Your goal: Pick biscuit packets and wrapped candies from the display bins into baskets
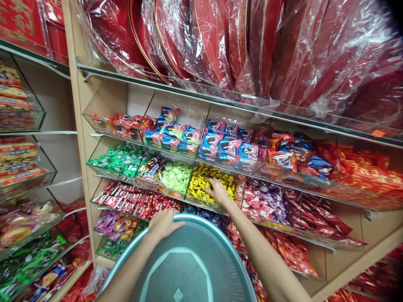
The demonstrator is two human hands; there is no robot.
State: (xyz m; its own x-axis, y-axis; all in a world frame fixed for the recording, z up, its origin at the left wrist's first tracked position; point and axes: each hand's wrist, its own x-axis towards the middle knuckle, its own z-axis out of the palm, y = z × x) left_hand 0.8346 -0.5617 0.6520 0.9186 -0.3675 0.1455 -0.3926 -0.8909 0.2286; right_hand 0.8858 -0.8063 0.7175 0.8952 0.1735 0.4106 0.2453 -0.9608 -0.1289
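Note:
My left hand point(163, 225) is closed on the rim of a teal plastic basket point(220, 239), its thumb lying inside the rim. No items show on the visible part of the basket's floor. Beyond the basket, my right hand point(216, 191) reaches into a clear shelf bin of small yellow-wrapped candies point(201, 174). Its fingers are apart and touch the candies; nothing is visibly held. Left of that bin are light green packets point(176, 176) and dark Snickers packets point(153, 167). Purple and white wrapped candies point(267, 199) fill the bin to the right.
Red items in clear plastic point(214, 42) stand on the glass shelf above. Blue and pink packets point(220, 142) fill the row over the yellow candies. Green candies point(121, 159) lie at the left. More snack shelves stand at the far left, past a wooden upright point(77, 105).

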